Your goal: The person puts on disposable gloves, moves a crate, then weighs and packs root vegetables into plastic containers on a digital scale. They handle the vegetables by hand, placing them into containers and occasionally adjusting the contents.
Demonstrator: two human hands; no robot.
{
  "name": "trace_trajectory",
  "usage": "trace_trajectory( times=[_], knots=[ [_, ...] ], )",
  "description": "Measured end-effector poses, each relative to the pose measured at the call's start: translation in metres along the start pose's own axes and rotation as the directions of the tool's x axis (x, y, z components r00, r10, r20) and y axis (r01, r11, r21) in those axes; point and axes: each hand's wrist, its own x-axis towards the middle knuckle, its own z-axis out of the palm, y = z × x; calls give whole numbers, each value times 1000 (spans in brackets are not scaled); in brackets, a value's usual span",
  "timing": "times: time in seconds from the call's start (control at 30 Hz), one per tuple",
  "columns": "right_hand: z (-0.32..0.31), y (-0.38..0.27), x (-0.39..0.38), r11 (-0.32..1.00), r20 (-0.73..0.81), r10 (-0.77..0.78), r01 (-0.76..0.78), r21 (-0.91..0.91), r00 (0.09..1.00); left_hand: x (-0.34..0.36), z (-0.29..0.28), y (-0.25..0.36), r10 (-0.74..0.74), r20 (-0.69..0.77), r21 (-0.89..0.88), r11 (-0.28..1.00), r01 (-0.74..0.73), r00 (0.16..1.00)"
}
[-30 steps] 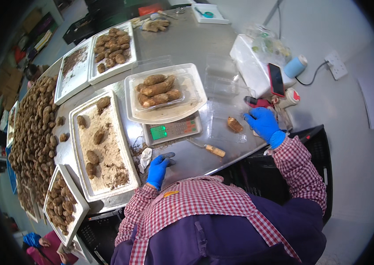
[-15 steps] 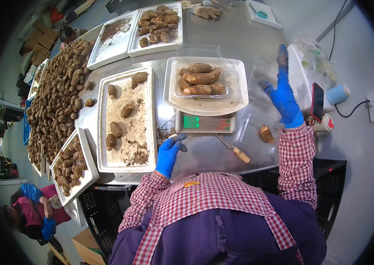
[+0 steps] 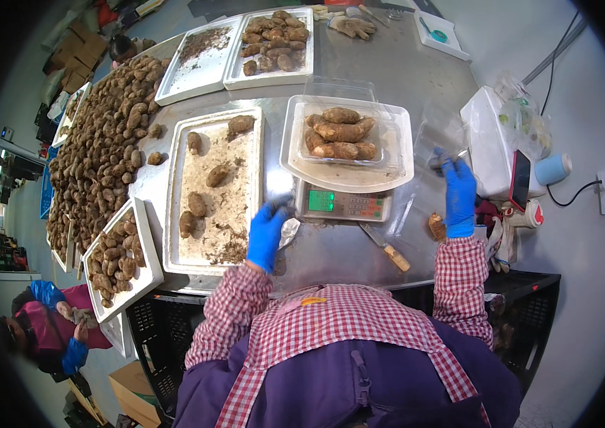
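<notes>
Both my hands wear blue gloves with dark, soiled fingertips. My left hand [image 3: 266, 235] is closed in front of the scale, beside a small shiny whitish piece that I cannot make out clearly. At the right, the bent fingers of my right hand [image 3: 459, 196] close on the near edge of a clear plastic lid [image 3: 439, 127]. Between them stands a digital scale [image 3: 345, 202] with a lit green display. On its white pan [image 3: 295, 153] rests a clear plastic box [image 3: 382, 146] with several brown taro roots [image 3: 345, 133] inside.
A wooden-handled knife [image 3: 386, 250] and a cut taro piece [image 3: 436, 227] lie near the front edge. Left of the scale is a white foam tray [image 3: 256, 185] with several taros; a large taro heap [image 3: 99, 143] lies beyond. A phone [image 3: 520, 173] stands at the right. Another person [image 3: 52, 321] sits at the left.
My right hand has drawn back from a far, spread reach and its fingers have bent at the clear plastic. My left hand has moved slightly; the view has shifted a little.
</notes>
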Motion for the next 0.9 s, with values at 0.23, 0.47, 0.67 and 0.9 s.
trace_trajectory(
  times=[0.23, 0.47, 0.67, 0.9],
  knots=[
    [47, 25, -5, 960, 137, 279, -277, -36, 950, 119, 32, 30, 226, -1, 298, 930, -215, 974],
    [87, 34, 5, 927, 257, 361, -375, 8, 897, 107, 48, 28, 151, 88, 352, 920, -173, 985],
    [72, 9, -4, 784, 118, 136, -34, -619, 984, 78, 37, 33, 82, 166, 207, 972, -116, 983],
    [73, -29, 35, 960, 258, -75, 140, -242, 963, 72, 32, 40, 153, 44, 169, 973, -159, 987]
  ],
)
